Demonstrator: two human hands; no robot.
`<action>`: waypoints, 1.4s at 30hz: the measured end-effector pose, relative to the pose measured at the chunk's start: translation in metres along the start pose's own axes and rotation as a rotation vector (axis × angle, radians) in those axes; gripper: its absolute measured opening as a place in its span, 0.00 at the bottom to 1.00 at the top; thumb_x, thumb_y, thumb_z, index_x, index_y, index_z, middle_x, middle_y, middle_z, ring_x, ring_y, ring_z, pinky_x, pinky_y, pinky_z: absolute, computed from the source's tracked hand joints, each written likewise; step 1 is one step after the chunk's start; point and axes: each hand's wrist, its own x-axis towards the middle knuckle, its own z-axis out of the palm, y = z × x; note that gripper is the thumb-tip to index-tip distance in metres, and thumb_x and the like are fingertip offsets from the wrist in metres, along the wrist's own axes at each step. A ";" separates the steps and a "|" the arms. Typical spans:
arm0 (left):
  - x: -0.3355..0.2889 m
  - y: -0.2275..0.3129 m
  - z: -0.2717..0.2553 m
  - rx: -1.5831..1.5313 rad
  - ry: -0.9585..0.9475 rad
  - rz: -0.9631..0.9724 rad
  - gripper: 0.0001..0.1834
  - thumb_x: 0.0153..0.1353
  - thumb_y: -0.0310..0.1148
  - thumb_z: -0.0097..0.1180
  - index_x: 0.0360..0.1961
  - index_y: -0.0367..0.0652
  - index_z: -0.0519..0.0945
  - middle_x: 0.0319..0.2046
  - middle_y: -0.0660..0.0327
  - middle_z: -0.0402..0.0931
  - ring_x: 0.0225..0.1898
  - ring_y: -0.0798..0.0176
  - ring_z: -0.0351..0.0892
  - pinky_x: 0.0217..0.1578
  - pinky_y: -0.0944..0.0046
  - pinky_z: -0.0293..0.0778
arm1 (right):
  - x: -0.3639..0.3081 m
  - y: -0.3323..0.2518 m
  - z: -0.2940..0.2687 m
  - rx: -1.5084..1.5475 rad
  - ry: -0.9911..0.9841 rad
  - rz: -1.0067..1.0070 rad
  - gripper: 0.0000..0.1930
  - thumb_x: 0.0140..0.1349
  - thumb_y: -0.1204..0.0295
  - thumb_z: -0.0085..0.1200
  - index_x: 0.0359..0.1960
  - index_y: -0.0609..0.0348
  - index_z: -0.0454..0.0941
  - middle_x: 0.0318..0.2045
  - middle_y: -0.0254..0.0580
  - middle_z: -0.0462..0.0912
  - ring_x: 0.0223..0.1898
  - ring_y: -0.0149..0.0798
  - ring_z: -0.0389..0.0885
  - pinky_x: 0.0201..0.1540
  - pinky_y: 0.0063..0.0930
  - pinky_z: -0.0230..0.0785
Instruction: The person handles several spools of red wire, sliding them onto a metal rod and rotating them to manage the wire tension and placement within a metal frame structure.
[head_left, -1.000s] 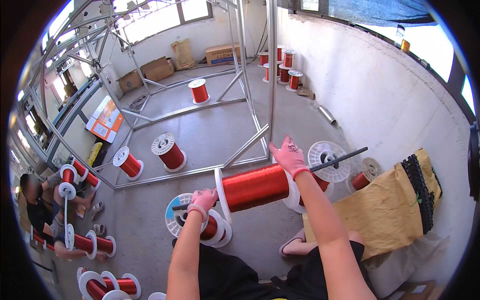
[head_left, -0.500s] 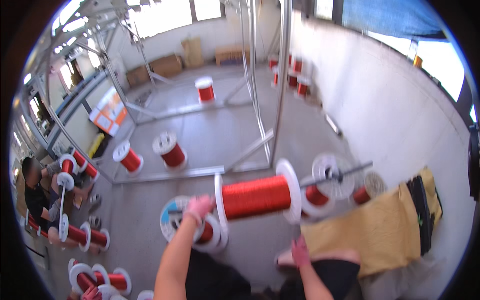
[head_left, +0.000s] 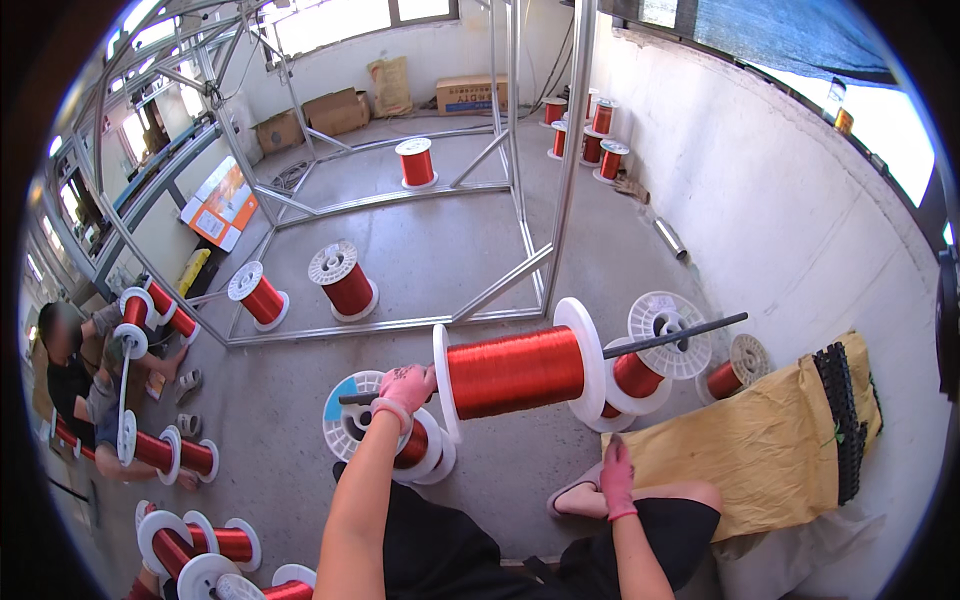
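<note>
Left hand fingers curled tight around dark rod carrying red wire spool, right hand fingers flat on knee

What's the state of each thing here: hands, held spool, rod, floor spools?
Left hand: gloved, gripping rod end.
Right hand: gloved, on knee, holds nothing.
Held spool: full, horizontal on rod, off the floor.
Rod: through the spool, far end free.
Frame spools: upright on floor.
Sack: flat on floor.

Bright daylight thru windows at top, soft shadows, sharp centre, heavy fisheye bend + black vignette at edges.
</note>
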 end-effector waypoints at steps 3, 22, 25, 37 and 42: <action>-0.002 0.001 -0.002 0.000 -0.011 -0.008 0.33 0.62 0.52 0.27 0.30 0.37 0.81 0.32 0.45 0.78 0.40 0.43 0.76 0.45 0.53 0.68 | 0.043 -0.062 -0.054 0.397 0.224 -0.106 0.18 0.65 0.66 0.41 0.54 0.62 0.67 0.48 0.51 0.74 0.49 0.47 0.72 0.49 0.32 0.65; -0.001 -0.005 0.007 0.265 -0.034 0.161 0.14 0.60 0.37 0.38 0.35 0.45 0.77 0.31 0.52 0.79 0.36 0.48 0.79 0.35 0.51 0.73 | 0.008 -0.079 -0.002 0.020 -0.012 -0.116 0.32 0.62 0.60 0.43 0.62 0.71 0.51 0.62 0.62 0.54 0.63 0.56 0.53 0.64 0.40 0.45; 0.005 -0.006 0.010 0.245 0.133 0.098 0.14 0.60 0.36 0.39 0.39 0.46 0.76 0.31 0.54 0.79 0.35 0.47 0.79 0.36 0.51 0.73 | -0.024 0.007 0.051 -0.308 -0.116 0.086 0.33 0.61 0.61 0.44 0.62 0.70 0.49 0.62 0.62 0.52 0.63 0.58 0.52 0.64 0.42 0.45; -0.004 0.003 -0.001 0.150 -0.030 0.032 0.24 0.61 0.45 0.31 0.35 0.43 0.81 0.35 0.47 0.78 0.39 0.46 0.77 0.43 0.52 0.71 | -0.024 0.009 0.050 -0.061 -0.125 -0.163 0.27 0.60 0.62 0.46 0.56 0.70 0.59 0.54 0.61 0.66 0.55 0.57 0.65 0.55 0.40 0.60; -0.002 0.003 0.000 0.122 -0.029 0.035 0.26 0.62 0.47 0.29 0.36 0.44 0.80 0.35 0.47 0.78 0.40 0.45 0.77 0.44 0.52 0.70 | -0.029 0.022 0.050 0.003 -0.172 -0.133 0.25 0.62 0.61 0.43 0.54 0.67 0.62 0.54 0.59 0.67 0.54 0.57 0.66 0.54 0.40 0.61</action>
